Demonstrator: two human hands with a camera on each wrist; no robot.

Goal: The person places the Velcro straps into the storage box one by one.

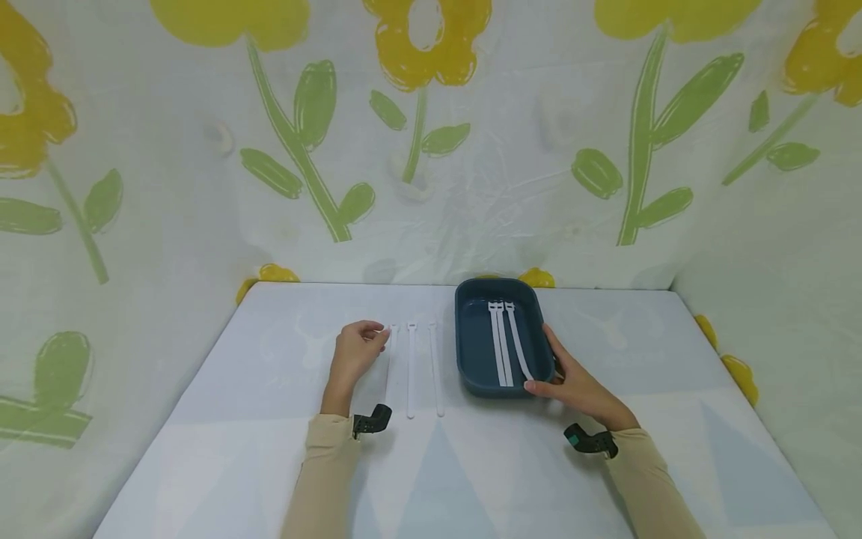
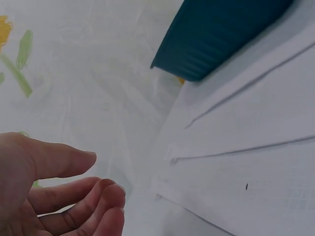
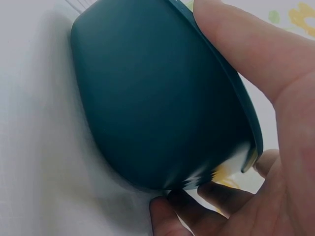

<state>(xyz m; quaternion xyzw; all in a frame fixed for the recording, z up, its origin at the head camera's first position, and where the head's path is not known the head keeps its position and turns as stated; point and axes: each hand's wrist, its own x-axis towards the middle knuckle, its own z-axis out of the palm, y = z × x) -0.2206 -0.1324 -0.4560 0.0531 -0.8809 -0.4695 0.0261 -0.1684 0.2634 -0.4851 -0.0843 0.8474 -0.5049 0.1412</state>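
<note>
My left hand [image 1: 355,352] is beside the head end of the leftmost of three white cable ties [image 1: 411,367] laid side by side on the table. In the left wrist view its fingers bend loosely, a gap separates the thumb from them, and nothing is between. My right hand [image 1: 581,388] grips the near right corner of a dark blue tray [image 1: 474,348], thumb over the rim and fingers round the outer side. Inside the tray lie three more white cable ties [image 1: 500,348], two parallel and one slanted, its lower end close to the right thumb.
The white table [image 1: 222,419] carries pale blue shapes. Behind it and at both sides hangs a white curtain [image 1: 512,187] printed with yellow flowers and green leaves. The tray stands near the table's back edge, right of the loose ties.
</note>
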